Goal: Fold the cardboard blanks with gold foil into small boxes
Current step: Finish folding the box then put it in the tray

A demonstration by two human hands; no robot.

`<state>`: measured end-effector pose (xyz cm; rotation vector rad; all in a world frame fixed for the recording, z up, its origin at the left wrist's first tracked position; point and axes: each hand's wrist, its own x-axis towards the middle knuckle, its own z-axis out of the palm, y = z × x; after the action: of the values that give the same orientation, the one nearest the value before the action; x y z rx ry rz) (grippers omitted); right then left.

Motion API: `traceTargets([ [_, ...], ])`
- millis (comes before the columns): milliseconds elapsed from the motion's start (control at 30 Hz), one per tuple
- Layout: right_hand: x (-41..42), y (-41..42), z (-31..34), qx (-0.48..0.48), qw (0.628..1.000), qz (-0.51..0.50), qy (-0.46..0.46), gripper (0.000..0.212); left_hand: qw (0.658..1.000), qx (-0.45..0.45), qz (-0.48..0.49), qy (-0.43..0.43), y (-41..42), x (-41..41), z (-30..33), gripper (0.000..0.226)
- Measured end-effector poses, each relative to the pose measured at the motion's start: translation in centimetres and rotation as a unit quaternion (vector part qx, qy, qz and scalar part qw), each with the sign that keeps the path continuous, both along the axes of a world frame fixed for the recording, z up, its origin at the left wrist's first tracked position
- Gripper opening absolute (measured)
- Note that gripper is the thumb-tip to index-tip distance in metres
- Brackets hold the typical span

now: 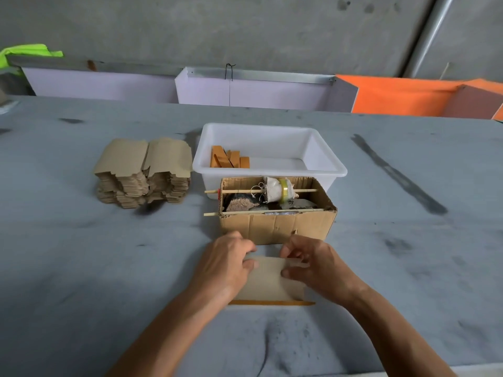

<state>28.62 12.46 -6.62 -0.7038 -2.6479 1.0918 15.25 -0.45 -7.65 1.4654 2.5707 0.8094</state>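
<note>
Brown cardboard fills the head view: a flat cardboard blank (268, 278) lies on the grey desk (81, 268) directly before the person, plain side up, with a strip of gold foil showing along its near edge. The left hand (227, 263) covers the blank's left end, fingers curled over the far left corner and thumb laid on the top face, its grip pinching the card. The right hand (310, 263) takes the right end the same way, thumb pressed on the face and fingers bent round the far edge, pinching it too.

Just beyond the hands stands an open corrugated carton (275, 227) with two thin wooden sticks (261, 191) running through its walls; one stick carries a small cloth-wrapped bundle with a yellow band (279, 189), and dark lumps lie beneath it. Behind the carton, touching it, sits a white plastic tub (321, 153) holding a few folded gold boxes (228, 159) at its left end. To the left of the tub rests a tall stack of unfolded blanks (144, 172), plain side up. Lilac and orange panels (272, 91) line the desk's far edge below a concrete wall.
</note>
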Motion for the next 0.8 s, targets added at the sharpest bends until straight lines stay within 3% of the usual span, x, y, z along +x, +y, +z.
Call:
traceTargets([
  [200, -0.24, 0.13, 0.04, 0.007, 1.0, -0.016, 0.025, 0.011, 0.999, 0.008, 0.02, -0.05, -0.34, -0.17, 0.39, 0.008],
  [600, -0.83, -0.32, -0.74, 0.174, 0.984, 0.04, 0.022, 0.016, 0.999, 0.011, -0.014, -0.038, -0.49, -0.77, 0.1, 0.01],
  [733, -0.83, -0.27, -0.77, 0.197, 0.978, 0.056, 0.042, 0.016, 0.999, 0.033, -0.037, -0.013, -0.55, -0.72, -0.17, 0.008],
  [800, -0.81, -0.38, -0.73, 0.252, 0.963, 0.074, 0.057, 0.017, 0.997, 0.039, -0.058, 0.013, -0.69, -0.67, -0.39, 0.008],
])
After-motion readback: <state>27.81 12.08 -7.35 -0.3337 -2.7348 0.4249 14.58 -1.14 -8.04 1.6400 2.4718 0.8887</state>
